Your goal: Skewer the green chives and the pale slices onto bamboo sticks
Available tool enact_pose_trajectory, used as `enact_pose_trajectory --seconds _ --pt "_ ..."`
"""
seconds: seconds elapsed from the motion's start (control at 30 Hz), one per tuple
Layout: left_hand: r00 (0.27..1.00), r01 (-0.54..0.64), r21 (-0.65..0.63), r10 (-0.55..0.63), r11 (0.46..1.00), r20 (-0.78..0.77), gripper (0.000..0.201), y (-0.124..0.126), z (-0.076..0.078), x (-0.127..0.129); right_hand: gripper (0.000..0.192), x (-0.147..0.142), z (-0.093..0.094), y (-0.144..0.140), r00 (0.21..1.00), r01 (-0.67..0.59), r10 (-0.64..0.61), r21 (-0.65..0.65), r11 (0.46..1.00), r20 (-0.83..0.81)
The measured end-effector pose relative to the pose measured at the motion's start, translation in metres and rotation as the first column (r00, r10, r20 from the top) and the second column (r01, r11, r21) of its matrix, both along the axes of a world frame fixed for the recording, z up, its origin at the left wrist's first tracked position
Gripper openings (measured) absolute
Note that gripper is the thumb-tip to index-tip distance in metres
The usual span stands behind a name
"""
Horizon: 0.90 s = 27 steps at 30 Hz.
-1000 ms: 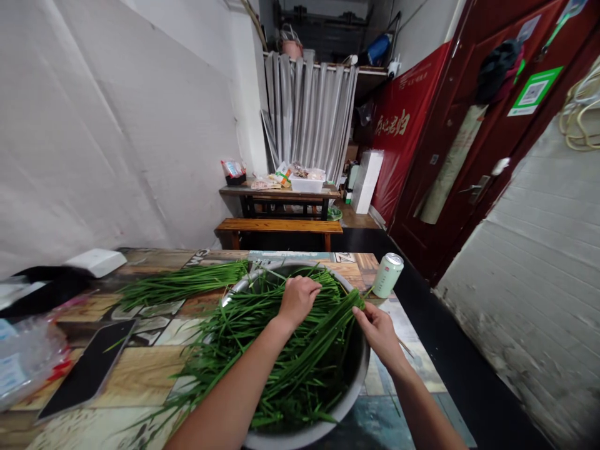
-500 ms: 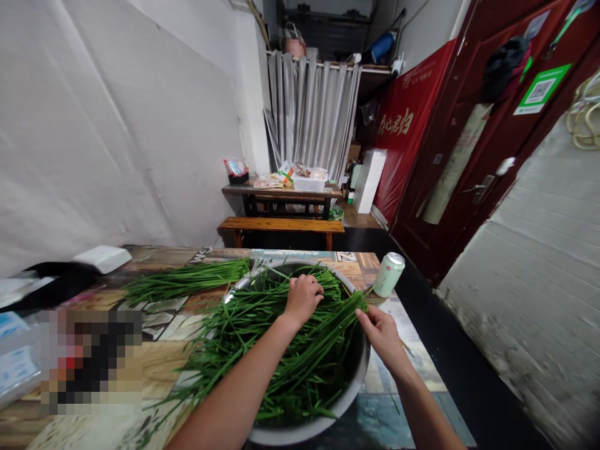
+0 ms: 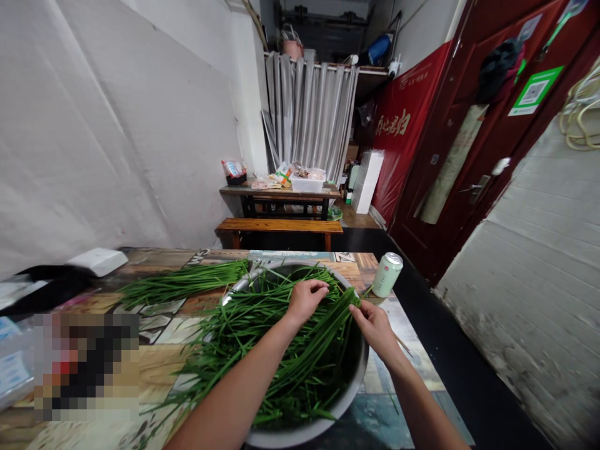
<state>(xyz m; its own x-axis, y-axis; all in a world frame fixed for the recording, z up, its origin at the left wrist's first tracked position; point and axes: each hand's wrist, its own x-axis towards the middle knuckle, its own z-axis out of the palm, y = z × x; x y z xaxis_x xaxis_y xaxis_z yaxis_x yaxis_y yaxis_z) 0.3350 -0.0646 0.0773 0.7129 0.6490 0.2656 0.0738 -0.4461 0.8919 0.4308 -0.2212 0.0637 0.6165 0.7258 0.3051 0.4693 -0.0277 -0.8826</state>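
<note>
1. Bunch (image 3: 323, 334): long green stalks, slanting across the right side of the basin (image 3: 290, 439), cut or root ends up toward the can side, other ends down among the greens (image 3: 239, 315).
2. Right hand (image 3: 376, 322): at basin's right rim, grip closed, thumb and fingers pinching the bunch near its upper end.
3. Left hand (image 3: 305, 301): above the greens, just beside the bunch; fingers curled, thumb close to them. Can't tell if the grip pinches a stalk or nothing.
4. Progress, as judged: partway. Bunch is gathered, with ends roughly together. Greens in basin are a large, tangled mass, many tips spilling over the left rim, so plenty looks unhandled.
5. Pile (image 3: 182, 282): on the bench (image 3: 157, 369), left of basin, its right end at the rim, stalks roughly lined up. Looks set apart; can't tell whether it's finished or waiting.
6. Can (image 3: 388, 275): pale green, upright, beyond right hand, near basin, apart from it.
7. Bench's left side: white box (image 3: 99, 261), black bag (image 3: 56, 281), clear plastic pack (image 3: 14, 362); pixelated patch beside the pack, content unreadable.
8. Back of room: white tub (image 3: 307, 182), grey curtain (image 3: 309, 112).
</note>
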Motion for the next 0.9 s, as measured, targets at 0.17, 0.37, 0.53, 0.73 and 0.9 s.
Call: enact_pose_trajectory --seconds 0.17,0.37,0.53,0.73,0.9 --pt "0.997 -0.073 0.096 0.070 0.993 0.036 0.014 -0.003 0.005 0.000 0.030 0.000 0.002 0.001 1.000 -0.019 0.019 0.000 1.000 0.010" --pt "0.989 -0.128 0.352 0.148 0.927 -0.029 0.008 -0.003 0.012 -0.007 0.030 0.000 0.002 0.000 1.000 -0.016 0.016 -0.001 1.000 0.026" --pt "0.994 -0.110 0.174 0.111 0.979 0.004 0.017 0.002 0.005 -0.002 0.029 0.001 0.002 0.001 0.999 -0.033 0.033 0.010 0.999 0.024" --pt "0.997 -0.070 -0.110 0.073 0.991 0.019 0.023 0.001 0.004 0.004 0.028 0.002 0.004 0.002 0.999 -0.017 0.017 0.002 1.000 0.041" --pt "0.999 -0.043 -0.164 0.046 0.986 0.014 0.023 -0.003 0.009 0.003 0.029 0.003 0.002 0.004 0.999 -0.012 0.012 -0.007 1.000 0.045"
